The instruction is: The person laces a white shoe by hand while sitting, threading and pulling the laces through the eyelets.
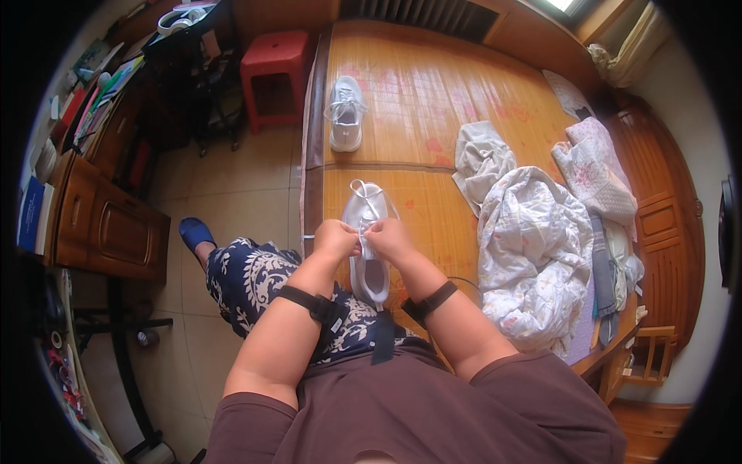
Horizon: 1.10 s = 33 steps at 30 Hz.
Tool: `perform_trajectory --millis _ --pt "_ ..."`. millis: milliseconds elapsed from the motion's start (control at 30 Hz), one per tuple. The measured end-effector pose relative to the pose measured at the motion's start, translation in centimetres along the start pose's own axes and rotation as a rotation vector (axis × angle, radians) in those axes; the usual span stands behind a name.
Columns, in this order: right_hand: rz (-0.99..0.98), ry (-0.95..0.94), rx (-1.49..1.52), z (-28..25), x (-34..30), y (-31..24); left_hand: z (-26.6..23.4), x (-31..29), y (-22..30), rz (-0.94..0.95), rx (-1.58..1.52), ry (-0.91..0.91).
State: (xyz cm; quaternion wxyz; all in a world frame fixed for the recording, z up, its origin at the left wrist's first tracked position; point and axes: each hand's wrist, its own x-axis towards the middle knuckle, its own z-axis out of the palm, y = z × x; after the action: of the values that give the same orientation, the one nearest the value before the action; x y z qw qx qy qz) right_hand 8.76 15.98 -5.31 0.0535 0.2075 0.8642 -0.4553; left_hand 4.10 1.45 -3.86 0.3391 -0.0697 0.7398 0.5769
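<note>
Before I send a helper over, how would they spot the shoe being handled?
Find the large tan mat at the picture's top centre, then follow its left edge. Of two pale lace-ups along it, choose the nearer shoe. The left hand and right hand meet at its lacing, while the farther shoe stands untouched.

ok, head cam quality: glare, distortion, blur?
Head view: strong fisheye curvature, black rim; window blown out at top; pale glare streaks on the orange mat; no obvious motion blur on left hand or right hand, but shoelace detail between them is too small to read.
</note>
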Motion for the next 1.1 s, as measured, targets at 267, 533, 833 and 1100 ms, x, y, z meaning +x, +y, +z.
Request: perform_trajectory --millis 267,533,833,1100 --pt "-0.132 0.066 -0.133 0.4 -0.7 -0.2 0.0 0.8 -0.6 0.011 0.063 -0.048" --pt "-0.147 0.081 -0.102 -0.2 -1.4 -0.5 0.1 1.4 -1.0 -0.042 0.032 -0.045" --pt "-0.209 0.107 -0.185 -0.2 -2.0 -1.1 0.8 1.3 -0.7 -0.060 0.037 -0.015" --pt "-0.293 0.086 -0.277 -1.1 -2.3 -1.1 -1.0 3.3 -0.8 -0.225 -0.078 0.043"
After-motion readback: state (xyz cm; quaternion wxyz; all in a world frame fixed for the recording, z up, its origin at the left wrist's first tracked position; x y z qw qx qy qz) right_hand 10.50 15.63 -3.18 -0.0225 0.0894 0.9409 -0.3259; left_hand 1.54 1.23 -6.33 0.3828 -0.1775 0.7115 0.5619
